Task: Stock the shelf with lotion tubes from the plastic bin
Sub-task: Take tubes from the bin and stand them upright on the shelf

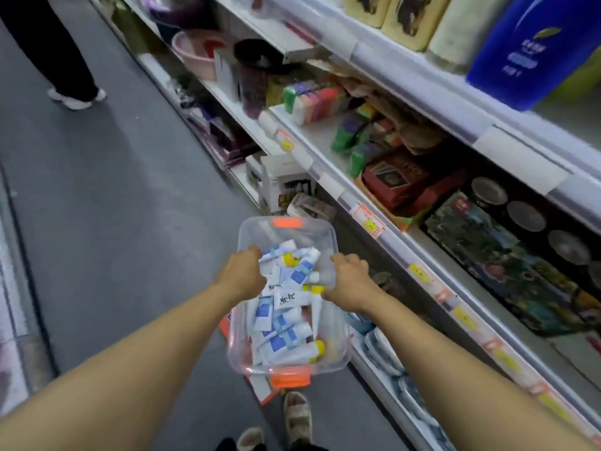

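Two bare hands carry a clear plastic bin [338,349] at the lower centre of the frame, above the grey aisle floor [113,190]. The left hand [244,271] curls its fingers over the bin's left rim, and the right hand [349,281] curls over the right rim; both grip the bin itself. Orange latches sit at the bin's far and near ends. Lotion tubes [286,340], white with blue labels and yellow or white caps, lie jumbled inside, heaped across one another.

White store shelves [383,236] run diagonally along the right side of the frame, their edges carrying yellow and red price tags. Colourful sponge packs [312,99] lie on the middle shelf in the upper centre, and a big blue bottle [533,50] stands on the top shelf at upper right. A pink basin [195,56] sits farther back. Another person's dark trouser legs and a white shoe [78,99] show at upper left. The wearer's own shoes [296,418] appear at the bottom edge.
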The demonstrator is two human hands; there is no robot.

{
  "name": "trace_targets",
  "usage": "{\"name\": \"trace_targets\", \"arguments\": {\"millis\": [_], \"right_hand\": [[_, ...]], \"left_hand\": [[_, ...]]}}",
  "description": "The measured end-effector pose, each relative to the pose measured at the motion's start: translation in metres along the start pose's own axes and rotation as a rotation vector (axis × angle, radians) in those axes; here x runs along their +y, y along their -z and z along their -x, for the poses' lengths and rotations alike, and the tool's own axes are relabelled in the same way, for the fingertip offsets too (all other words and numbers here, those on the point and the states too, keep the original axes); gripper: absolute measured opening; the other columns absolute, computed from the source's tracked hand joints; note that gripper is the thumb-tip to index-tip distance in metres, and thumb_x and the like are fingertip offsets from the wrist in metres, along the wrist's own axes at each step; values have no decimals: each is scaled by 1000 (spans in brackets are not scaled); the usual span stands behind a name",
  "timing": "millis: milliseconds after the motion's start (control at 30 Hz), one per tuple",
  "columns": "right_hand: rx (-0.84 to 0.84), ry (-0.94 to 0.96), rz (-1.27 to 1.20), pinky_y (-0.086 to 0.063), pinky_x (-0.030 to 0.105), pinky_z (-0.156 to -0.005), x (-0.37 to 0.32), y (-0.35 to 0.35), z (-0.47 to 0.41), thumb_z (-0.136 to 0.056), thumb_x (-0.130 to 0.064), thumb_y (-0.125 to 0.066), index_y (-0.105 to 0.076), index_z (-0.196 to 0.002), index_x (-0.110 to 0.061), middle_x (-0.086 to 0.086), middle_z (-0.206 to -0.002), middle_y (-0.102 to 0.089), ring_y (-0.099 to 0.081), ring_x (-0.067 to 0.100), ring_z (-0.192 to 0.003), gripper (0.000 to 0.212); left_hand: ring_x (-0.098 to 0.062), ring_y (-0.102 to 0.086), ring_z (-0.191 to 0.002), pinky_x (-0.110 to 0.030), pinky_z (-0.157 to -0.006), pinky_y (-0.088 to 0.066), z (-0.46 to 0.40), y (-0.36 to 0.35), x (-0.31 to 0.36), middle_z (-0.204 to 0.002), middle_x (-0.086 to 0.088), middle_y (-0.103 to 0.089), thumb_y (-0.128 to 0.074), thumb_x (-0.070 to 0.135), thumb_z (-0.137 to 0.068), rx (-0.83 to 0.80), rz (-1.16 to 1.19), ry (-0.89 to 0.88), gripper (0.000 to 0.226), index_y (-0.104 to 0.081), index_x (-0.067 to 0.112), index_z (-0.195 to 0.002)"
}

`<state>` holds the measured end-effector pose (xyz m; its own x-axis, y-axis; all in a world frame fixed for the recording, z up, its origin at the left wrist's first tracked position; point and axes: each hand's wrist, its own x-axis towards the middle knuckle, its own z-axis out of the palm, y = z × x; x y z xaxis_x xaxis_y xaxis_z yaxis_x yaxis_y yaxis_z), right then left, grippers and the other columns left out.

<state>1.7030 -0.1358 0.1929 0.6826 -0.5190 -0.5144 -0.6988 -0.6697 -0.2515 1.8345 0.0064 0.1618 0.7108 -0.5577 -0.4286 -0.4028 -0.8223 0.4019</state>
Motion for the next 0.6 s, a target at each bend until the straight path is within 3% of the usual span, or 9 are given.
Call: {"name": "trace_targets", "arguments": {"millis": [200, 400, 600], "right_hand": [[-115, 84, 53, -30, 37, -109, 13, -39, -59, -81, -26, -66, -26, -142, -11, 15, -142, -30, -27, 35, -133, 74], [-205, 131, 121, -39, 41, -103, 33, -70, -116, -81, -19, -65, -29, -139, -11, 15, -137, -32, -37, 34, -128, 69], [-248, 258, 320, -35, 39, -103, 49, -113, -174, -83, -13, -60, -29, -139, -9, 15, -139, -33, -40, 35, -126, 64]], "left_hand": [[-32, -55, -113, -39, -95, -45, -23, -46, -25, -125, -13, -58, -57, 26, -86, -52, 89, 145, 40, -45, 15, -123], [-29, -53, -117, -33, -93, -43, -47, -99, -33, -127, -11, -56, -62, 16, -84, -50, 180, 260, 48, -44, 14, -129], [-32, -54, -113, -34, -89, -43, -75, -149, -40, -125, -14, -58, -57, 13, -85, -50, 232, 300, 45, -44, 12, -128]]}}
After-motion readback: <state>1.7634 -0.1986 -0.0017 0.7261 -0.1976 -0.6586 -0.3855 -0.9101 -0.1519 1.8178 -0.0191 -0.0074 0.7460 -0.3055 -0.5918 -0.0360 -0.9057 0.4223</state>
